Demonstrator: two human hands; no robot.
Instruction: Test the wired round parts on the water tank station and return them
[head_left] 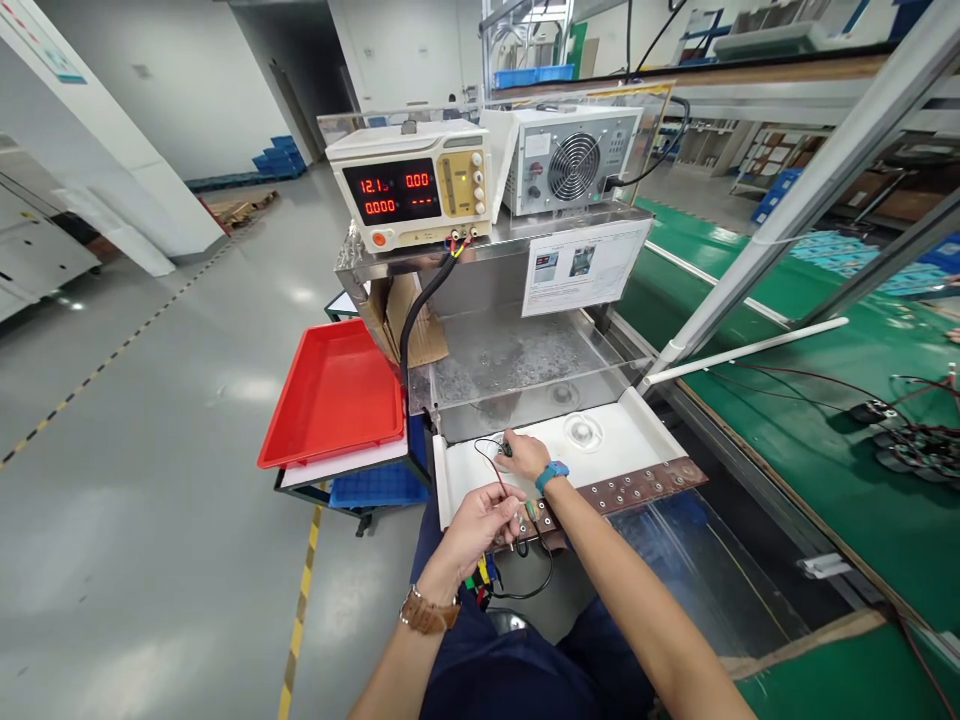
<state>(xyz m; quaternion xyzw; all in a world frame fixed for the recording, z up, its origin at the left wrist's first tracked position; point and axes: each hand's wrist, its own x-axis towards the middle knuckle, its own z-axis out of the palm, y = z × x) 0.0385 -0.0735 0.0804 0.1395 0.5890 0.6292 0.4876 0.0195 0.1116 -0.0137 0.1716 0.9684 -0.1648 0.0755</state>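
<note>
My left hand, with a brown watch strap on the wrist, is closed in a pinch on thin red and black wires in front of the fixture. My right hand, with a blue band, reaches over the white fixture tray. Its fingers are closed on a small dark green part, to which the wires seem to run; its exact kind is too small to tell. A brown strip with rows of metal studs edges the tray. A black cable loops below my hands.
A power supply with red digits and a grey fan-cooled unit stand on the metal shelf behind. A red tray rests on a cart at left. The green conveyor at right carries dark wired parts. A slanted frame post stands nearby.
</note>
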